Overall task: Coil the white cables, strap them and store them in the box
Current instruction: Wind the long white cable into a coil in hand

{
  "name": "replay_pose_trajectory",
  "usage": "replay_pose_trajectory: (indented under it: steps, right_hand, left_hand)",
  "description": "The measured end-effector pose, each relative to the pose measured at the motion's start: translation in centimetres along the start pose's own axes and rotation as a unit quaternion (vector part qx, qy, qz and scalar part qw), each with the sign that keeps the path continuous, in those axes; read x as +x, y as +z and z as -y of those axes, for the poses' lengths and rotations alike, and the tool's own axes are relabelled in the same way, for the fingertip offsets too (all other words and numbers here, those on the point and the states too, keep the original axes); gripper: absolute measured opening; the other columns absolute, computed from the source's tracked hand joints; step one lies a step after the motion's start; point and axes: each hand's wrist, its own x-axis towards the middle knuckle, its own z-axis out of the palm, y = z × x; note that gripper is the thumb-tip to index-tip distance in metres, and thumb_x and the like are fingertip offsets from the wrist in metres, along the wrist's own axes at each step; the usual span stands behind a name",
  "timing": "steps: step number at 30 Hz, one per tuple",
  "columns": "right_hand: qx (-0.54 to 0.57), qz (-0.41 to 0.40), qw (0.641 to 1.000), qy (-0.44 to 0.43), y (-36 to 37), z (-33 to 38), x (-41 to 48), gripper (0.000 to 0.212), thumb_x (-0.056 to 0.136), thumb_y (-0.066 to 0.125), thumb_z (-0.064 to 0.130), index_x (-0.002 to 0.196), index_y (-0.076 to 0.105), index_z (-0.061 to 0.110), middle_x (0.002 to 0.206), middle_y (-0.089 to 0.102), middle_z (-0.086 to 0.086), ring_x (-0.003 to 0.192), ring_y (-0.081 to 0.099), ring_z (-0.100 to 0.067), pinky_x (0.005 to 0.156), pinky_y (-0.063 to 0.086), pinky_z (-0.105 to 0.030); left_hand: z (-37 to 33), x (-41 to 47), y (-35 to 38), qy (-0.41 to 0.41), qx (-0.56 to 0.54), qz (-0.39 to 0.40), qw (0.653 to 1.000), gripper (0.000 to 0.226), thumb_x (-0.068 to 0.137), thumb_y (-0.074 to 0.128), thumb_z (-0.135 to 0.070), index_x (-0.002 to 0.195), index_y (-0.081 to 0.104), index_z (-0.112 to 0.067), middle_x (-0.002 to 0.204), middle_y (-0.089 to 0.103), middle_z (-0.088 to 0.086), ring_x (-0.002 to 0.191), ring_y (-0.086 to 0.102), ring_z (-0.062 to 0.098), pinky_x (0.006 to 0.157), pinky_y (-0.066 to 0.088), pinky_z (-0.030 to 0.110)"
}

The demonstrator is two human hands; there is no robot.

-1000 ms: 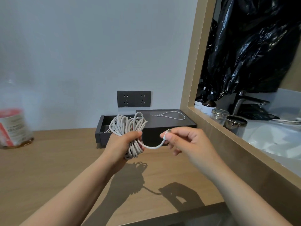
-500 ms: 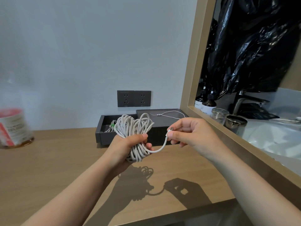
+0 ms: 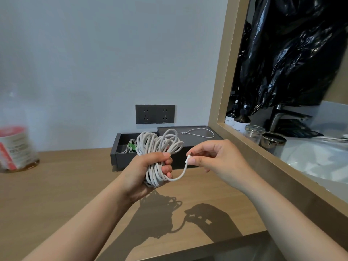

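Observation:
My left hand (image 3: 148,172) grips a thick coil of white cable (image 3: 160,146) around its middle, loops sticking up above the fist. A short free tail curves from the coil's bottom up to its white plug end (image 3: 188,159), which my right hand (image 3: 216,159) pinches between thumb and fingers. Behind the hands stands the dark grey box (image 3: 120,159) on the wooden table; inside it lies a small white cable bundle with a green strap (image 3: 131,146). On the box's lid (image 3: 205,140) at the right lies a thin white cord loop (image 3: 199,133).
A double wall socket (image 3: 154,114) sits above the box. A blurred jar with a red label (image 3: 14,147) stands at the far left. To the right, a wooden frame (image 3: 218,91) borders a sink area with brown bottles (image 3: 238,121), jars and a black plastic bag (image 3: 293,49).
Both hands with the coil have shifted slightly right and toward the box. My right hand has lifted the plug end higher, so the free tail now curves upward.

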Motion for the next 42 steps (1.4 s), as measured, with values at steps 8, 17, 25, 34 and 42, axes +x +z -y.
replay_pose_trajectory:
  steps: [8,17,25,34,42]
  right_hand:
    - [0.016,0.042,0.999,0.004,-0.7,-0.2,-0.1,0.009,0.085,0.071,0.005,0.087,0.078,0.012,0.072,0.071,-0.006,0.062,0.059,-0.008,0.055,0.050,-0.021]
    - [-0.043,-0.012,0.998,-0.033,0.0,-0.2,0.1,0.012,0.079,0.079,0.013,0.074,0.079,0.024,0.067,0.071,0.013,0.063,0.061,0.001,0.064,0.047,-0.016]
    - [-0.098,-0.060,0.988,-0.099,0.2,0.3,0.0,0.007,0.077,0.080,0.016,0.078,0.080,0.023,0.077,0.073,0.011,0.079,0.067,-0.008,0.078,0.054,-0.039]
    - [-0.116,-0.055,0.983,-0.128,0.3,1.1,0.0,0.012,0.078,0.080,0.016,0.073,0.076,0.026,0.075,0.071,0.013,0.078,0.066,-0.006,0.073,0.053,-0.028]
    - [-0.115,-0.084,0.984,-0.103,0.4,1.1,0.2,0.009,0.076,0.082,0.024,0.070,0.075,0.023,0.071,0.071,0.011,0.071,0.065,-0.005,0.067,0.052,-0.023]
  left_hand:
    - [0.2,0.5,-1.2,0.052,0.020,-0.042,0.998,0.011,0.078,0.061,-0.005,0.083,0.052,-0.004,0.064,0.048,0.005,0.049,0.047,0.011,0.048,0.048,0.023]
    - [0.5,0.1,-0.7,0.016,0.105,-0.035,0.994,0.018,0.075,0.066,0.001,0.088,0.053,-0.001,0.060,0.050,0.008,0.048,0.050,0.014,0.048,0.050,0.025]
    - [0.4,-0.4,-0.1,-0.070,0.072,0.021,0.995,0.018,0.074,0.064,-0.005,0.089,0.063,0.004,0.067,0.050,0.009,0.052,0.051,0.013,0.053,0.051,0.024]
    - [0.4,-1.0,0.6,-0.089,0.047,0.093,0.991,0.017,0.079,0.059,-0.005,0.096,0.056,-0.003,0.079,0.060,0.008,0.056,0.054,0.009,0.058,0.049,0.024]
    - [0.8,-0.7,0.1,-0.039,0.111,0.052,0.992,0.010,0.078,0.062,-0.003,0.086,0.055,-0.005,0.073,0.053,0.009,0.057,0.052,0.014,0.061,0.049,0.027]
